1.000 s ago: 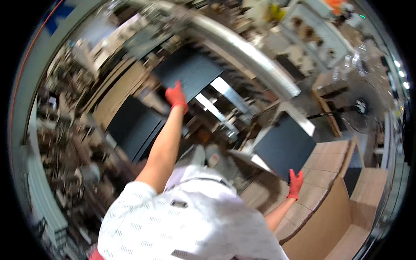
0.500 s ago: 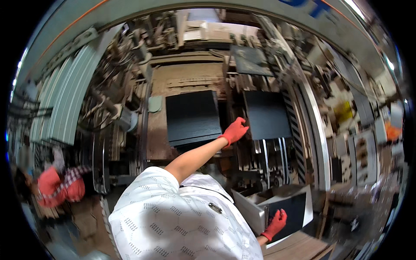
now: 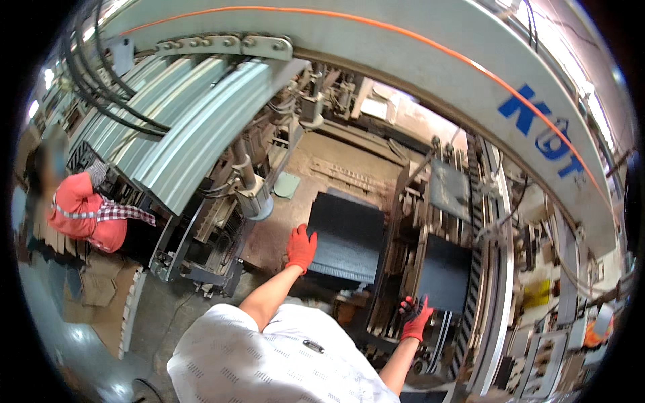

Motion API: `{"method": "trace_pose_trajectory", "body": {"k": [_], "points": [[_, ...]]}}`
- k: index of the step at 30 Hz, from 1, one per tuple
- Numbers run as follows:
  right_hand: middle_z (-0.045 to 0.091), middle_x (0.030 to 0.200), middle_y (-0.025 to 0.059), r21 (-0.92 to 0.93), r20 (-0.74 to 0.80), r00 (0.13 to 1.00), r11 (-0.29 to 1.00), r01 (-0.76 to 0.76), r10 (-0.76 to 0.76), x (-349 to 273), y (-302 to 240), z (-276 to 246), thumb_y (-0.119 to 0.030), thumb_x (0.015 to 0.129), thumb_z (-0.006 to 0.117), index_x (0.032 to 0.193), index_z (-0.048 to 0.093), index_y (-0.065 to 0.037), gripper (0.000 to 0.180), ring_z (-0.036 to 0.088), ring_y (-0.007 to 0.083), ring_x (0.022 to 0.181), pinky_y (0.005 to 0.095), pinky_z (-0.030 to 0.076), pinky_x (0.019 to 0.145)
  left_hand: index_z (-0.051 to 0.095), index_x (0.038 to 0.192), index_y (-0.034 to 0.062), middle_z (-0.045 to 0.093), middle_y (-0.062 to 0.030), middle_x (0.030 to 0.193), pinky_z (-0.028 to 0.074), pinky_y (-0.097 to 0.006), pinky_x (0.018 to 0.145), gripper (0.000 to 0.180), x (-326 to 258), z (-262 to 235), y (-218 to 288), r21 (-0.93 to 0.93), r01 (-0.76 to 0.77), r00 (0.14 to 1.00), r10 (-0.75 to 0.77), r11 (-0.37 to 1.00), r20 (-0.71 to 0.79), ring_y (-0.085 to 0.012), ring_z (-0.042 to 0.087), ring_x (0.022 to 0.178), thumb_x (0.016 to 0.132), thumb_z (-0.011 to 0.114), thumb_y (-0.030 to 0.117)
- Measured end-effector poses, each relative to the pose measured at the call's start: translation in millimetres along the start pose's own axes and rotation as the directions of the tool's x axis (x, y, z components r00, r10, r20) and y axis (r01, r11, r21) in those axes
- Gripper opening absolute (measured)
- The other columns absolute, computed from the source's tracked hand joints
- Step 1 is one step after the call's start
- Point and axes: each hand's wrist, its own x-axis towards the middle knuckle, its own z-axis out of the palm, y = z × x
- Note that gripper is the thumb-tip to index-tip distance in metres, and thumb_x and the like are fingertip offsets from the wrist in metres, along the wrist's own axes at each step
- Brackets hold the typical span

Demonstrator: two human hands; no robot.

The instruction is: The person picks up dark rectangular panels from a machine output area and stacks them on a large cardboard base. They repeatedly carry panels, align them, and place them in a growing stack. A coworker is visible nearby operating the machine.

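Left hand (image 3: 301, 247) flat, fingers spread, touching left edge of dark sheet stack (image 3: 348, 238). Right hand (image 3: 414, 318) fingers curled at lower edge of second dark stack (image 3: 443, 272).

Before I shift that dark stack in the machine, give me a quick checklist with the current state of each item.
1. Left hand on the stack: ok, it rests at the stack's left edge.
2. Right hand placed: ok, at the lower edge of the second dark sheet.
3. Gloves on both hands: ok, red gloves.
4. Grip closed on either piece: cannot tell.
5. Co-worker away from the stack: ok, far left beyond the grey guard.
6. Machine stopped: cannot tell.
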Motion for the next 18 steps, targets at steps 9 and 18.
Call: {"method": "trace_pose_trajectory", "body": {"k": [9,18], "points": [[0.063,0.096,0.0047,0.146,-0.307,0.941,0.971,0.192,-0.14,80,28,-9,-0.032,0.09,0.069,0.107,0.061,-0.012,0.027,0.058,0.0251,0.07,0.0391,0.049,0.058,0.058,0.112,0.0034,0.068,-0.023,0.096,0.05,-0.049,0.079,0.046,15,-10,-50,-0.184,0.285,0.927,-0.223,0.941,0.3,-0.0434,0.064,0.092,0.096,0.057,0.047],[0.061,0.093,0.0038,0.121,-0.316,0.943,0.982,0.148,-0.103,72,22,-10,-0.033,0.086,0.075,0.111,0.046,-0.024,0.039,0.056,0.0245,0.068,0.0411,0.046,0.055,0.058,0.132,0.0044,0.062,-0.0149,0.124,0.043,-0.036,0.099,0.038,-15,-34,-206,-0.216,-0.021,0.94,0.093,0.976,0.329,-0.025,0.057,0.113,0.104,0.046,0.028]]}}
